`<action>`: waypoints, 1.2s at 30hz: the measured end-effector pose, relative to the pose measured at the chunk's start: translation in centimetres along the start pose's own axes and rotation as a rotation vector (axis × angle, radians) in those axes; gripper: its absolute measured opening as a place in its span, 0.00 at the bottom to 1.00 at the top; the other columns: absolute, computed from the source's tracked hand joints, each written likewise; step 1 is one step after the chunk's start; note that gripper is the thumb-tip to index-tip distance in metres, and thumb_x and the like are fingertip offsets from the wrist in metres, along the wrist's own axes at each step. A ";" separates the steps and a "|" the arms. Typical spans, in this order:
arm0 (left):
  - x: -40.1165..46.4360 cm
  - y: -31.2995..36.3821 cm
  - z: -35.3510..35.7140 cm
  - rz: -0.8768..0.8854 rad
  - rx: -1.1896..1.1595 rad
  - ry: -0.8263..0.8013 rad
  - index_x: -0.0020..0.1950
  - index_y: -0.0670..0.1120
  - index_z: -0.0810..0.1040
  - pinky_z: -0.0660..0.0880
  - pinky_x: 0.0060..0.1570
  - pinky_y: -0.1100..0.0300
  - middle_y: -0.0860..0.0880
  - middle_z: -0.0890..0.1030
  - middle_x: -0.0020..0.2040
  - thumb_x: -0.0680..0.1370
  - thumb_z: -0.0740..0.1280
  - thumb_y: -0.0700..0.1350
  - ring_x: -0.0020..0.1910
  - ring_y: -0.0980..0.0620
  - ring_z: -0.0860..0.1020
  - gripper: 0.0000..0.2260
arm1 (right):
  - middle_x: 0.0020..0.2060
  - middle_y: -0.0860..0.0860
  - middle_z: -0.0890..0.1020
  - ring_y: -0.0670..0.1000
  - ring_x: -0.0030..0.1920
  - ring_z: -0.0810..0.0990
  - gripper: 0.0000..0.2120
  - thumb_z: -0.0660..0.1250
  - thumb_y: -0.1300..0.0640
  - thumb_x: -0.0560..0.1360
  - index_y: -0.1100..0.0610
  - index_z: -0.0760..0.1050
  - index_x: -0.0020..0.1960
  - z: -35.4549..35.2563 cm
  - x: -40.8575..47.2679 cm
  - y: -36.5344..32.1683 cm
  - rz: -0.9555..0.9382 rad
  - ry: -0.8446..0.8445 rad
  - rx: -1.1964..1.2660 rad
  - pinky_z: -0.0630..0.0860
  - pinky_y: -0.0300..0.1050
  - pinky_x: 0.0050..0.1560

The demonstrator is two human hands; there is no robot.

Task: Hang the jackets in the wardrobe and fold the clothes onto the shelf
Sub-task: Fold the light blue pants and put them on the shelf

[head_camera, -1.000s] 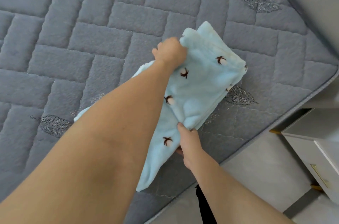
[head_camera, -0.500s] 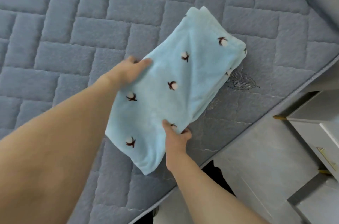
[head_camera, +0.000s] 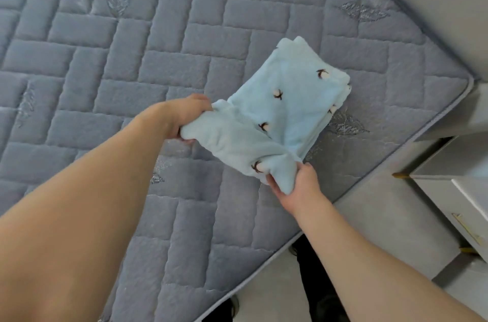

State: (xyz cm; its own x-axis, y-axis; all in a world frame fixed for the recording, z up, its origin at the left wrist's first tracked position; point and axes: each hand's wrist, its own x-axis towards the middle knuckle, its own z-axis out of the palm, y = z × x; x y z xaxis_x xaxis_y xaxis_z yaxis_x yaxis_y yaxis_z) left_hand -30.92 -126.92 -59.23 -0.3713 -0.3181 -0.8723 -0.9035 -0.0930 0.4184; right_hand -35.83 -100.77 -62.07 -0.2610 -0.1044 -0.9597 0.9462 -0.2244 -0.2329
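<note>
**Pale blue garment half folded near the mattress corner**

The left hand point(head_camera: 188, 117) has its fingers curled round the near-left edge of a pale blue fleece garment printed with small brown-and-white cotton sprigs point(head_camera: 285, 110), bunching the cloth. The garment lies on a grey quilted mattress with a brick-pattern stitch point(head_camera: 132, 57), close to its right edge and not far from the far-right corner. Its far part rests flat in neat layers; the near part is lifted and rumpled between the hands. The right hand point(head_camera: 297, 185) pinches the near corner, thumb on top. Beyond the mattress edge stands a white drawer unit with a gold handle point(head_camera: 459, 205).

By my reading, the folding of this piece is well under way but unfinished: one more fold seems due, then the carry to the shelf. No wardrobe, shelf or jackets are in view.
</note>
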 end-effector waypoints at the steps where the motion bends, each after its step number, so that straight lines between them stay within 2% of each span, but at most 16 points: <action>1: -0.6 2.2 0.4 0.027 -0.024 -0.034 0.55 0.49 0.79 0.74 0.29 0.59 0.43 0.79 0.46 0.77 0.64 0.50 0.35 0.46 0.77 0.10 | 0.60 0.59 0.78 0.59 0.51 0.80 0.17 0.58 0.59 0.82 0.55 0.69 0.70 0.4 -0.7 -2.3 -0.002 -0.033 0.046 0.83 0.51 0.37; 4: -0.9 8.8 2.2 0.187 -0.087 -0.169 0.43 0.49 0.81 0.66 0.32 0.58 0.46 0.76 0.37 0.71 0.69 0.57 0.32 0.50 0.70 0.11 | 0.44 0.59 0.82 0.56 0.40 0.81 0.13 0.55 0.59 0.81 0.61 0.78 0.55 0.8 -1.6 -8.3 -0.012 -0.083 0.235 0.83 0.50 0.35; 5: -0.7 10.7 2.8 0.256 -0.037 -0.220 0.44 0.50 0.81 0.66 0.36 0.58 0.48 0.76 0.37 0.69 0.71 0.58 0.33 0.51 0.70 0.12 | 0.40 0.58 0.83 0.55 0.37 0.82 0.14 0.55 0.58 0.81 0.61 0.79 0.50 0.9 -1.6 -10.1 -0.034 -0.072 0.298 0.83 0.50 0.36; 6: -0.2 12.6 3.4 0.319 0.062 -0.269 0.49 0.50 0.80 0.68 0.41 0.58 0.50 0.78 0.40 0.68 0.74 0.58 0.37 0.52 0.73 0.16 | 0.37 0.57 0.83 0.54 0.33 0.81 0.14 0.56 0.57 0.80 0.61 0.79 0.47 0.9 -1.3 -11.8 -0.066 -0.041 0.343 0.83 0.50 0.37; 8: 1.5 15.8 5.0 0.379 0.353 -0.332 0.63 0.54 0.75 0.72 0.55 0.55 0.56 0.81 0.54 0.67 0.78 0.56 0.52 0.54 0.78 0.27 | 0.33 0.55 0.79 0.52 0.28 0.77 0.16 0.56 0.53 0.80 0.59 0.77 0.43 0.7 0.0 -14.5 -0.148 0.048 0.338 0.81 0.47 0.36; 10: 4.0 18.0 6.5 0.378 0.724 -0.140 0.68 0.59 0.70 0.68 0.66 0.48 0.55 0.75 0.63 0.67 0.78 0.58 0.64 0.50 0.71 0.32 | 0.31 0.51 0.74 0.49 0.25 0.70 0.18 0.55 0.44 0.79 0.55 0.74 0.41 0.5 1.6 -16.3 -0.239 0.099 0.188 0.73 0.44 0.34; 11: 5.4 18.7 6.9 0.372 0.802 -0.014 0.66 0.60 0.73 0.66 0.69 0.44 0.51 0.73 0.64 0.68 0.77 0.60 0.66 0.46 0.68 0.28 | 0.33 0.49 0.74 0.47 0.28 0.71 0.19 0.56 0.38 0.77 0.52 0.74 0.43 0.4 2.4 -16.7 -0.267 0.113 0.050 0.73 0.44 0.36; 12: 6.9 19.1 7.0 0.354 0.722 0.067 0.61 0.59 0.77 0.65 0.69 0.42 0.48 0.72 0.64 0.69 0.76 0.60 0.67 0.43 0.68 0.22 | 0.39 0.48 0.76 0.47 0.35 0.76 0.21 0.57 0.33 0.75 0.50 0.76 0.50 0.3 3.3 -16.9 -0.295 0.128 -0.142 0.75 0.46 0.42; 14: 9.4 18.8 7.2 0.295 0.241 0.134 0.55 0.56 0.81 0.72 0.65 0.41 0.45 0.75 0.65 0.69 0.76 0.58 0.64 0.41 0.74 0.17 | 0.58 0.49 0.71 0.53 0.57 0.74 0.31 0.62 0.29 0.70 0.45 0.69 0.67 0.2 5.2 -16.8 -0.351 0.225 -0.580 0.73 0.57 0.60; 16: 11.6 18.0 8.1 0.224 -0.115 0.176 0.60 0.51 0.79 0.79 0.55 0.47 0.45 0.80 0.62 0.72 0.74 0.55 0.55 0.45 0.81 0.19 | 0.65 0.50 0.65 0.56 0.64 0.69 0.42 0.70 0.30 0.65 0.43 0.59 0.73 0.8 6.8 -16.6 -0.324 0.219 -0.689 0.70 0.60 0.65; 19: 14.0 16.7 9.7 0.139 -0.153 0.201 0.68 0.53 0.72 0.78 0.53 0.51 0.49 0.80 0.63 0.76 0.67 0.62 0.53 0.49 0.81 0.23 | 0.66 0.47 0.72 0.52 0.62 0.75 0.50 0.78 0.35 0.61 0.46 0.57 0.74 2.2 9.3 -16.6 -0.181 -0.043 -0.419 0.71 0.55 0.66; 22: 14.9 16.5 10.0 0.037 -0.080 0.257 0.76 0.50 0.61 0.71 0.50 0.53 0.51 0.74 0.65 0.70 0.64 0.72 0.51 0.50 0.75 0.42 | 0.62 0.46 0.78 0.50 0.60 0.77 0.45 0.78 0.36 0.62 0.48 0.64 0.72 3.0 11.3 -17.6 -0.169 -0.152 -0.431 0.72 0.55 0.66; 25: 14.2 17.0 10.0 -0.069 -0.066 0.202 0.73 0.47 0.68 0.72 0.47 0.53 0.50 0.77 0.58 0.58 0.64 0.81 0.47 0.49 0.76 0.53 | 0.57 0.47 0.80 0.51 0.55 0.80 0.40 0.77 0.36 0.63 0.51 0.70 0.69 2.8 12.1 -18.7 -0.145 -0.104 -0.455 0.76 0.50 0.54; 28: 13.0 17.4 10.2 -0.068 -0.075 0.111 0.64 0.49 0.77 0.75 0.47 0.53 0.49 0.82 0.53 0.57 0.64 0.81 0.49 0.48 0.81 0.47 | 0.54 0.53 0.84 0.56 0.52 0.83 0.33 0.75 0.37 0.64 0.52 0.75 0.64 1.5 11.4 -20.1 -0.064 -0.100 -0.416 0.78 0.51 0.52; 32: 8.4 17.8 11.5 -0.015 -0.176 -0.022 0.53 0.53 0.81 0.77 0.42 0.54 0.49 0.87 0.46 0.69 0.63 0.75 0.41 0.49 0.86 0.29 | 0.45 0.54 0.86 0.56 0.43 0.85 0.18 0.70 0.41 0.70 0.50 0.82 0.54 -2.1 7.0 -22.6 -0.082 -0.155 -0.434 0.78 0.48 0.45; 36: 1.7 18.1 14.7 -0.013 -0.270 -0.151 0.62 0.48 0.78 0.80 0.49 0.48 0.44 0.86 0.51 0.75 0.60 0.71 0.49 0.42 0.84 0.29 | 0.44 0.56 0.86 0.56 0.40 0.86 0.18 0.68 0.43 0.71 0.53 0.81 0.54 -6.9 -1.8 -24.8 -0.178 -0.079 -0.432 0.80 0.48 0.38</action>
State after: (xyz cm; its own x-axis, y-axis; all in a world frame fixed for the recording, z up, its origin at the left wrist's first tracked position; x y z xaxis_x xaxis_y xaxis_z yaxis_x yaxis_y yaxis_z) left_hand -51.08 -115.31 -56.81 -0.4064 -0.1731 -0.8971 -0.8262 -0.3496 0.4417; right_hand -57.53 -88.28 -55.61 -0.4246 -0.1781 -0.8877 0.8737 0.1766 -0.4534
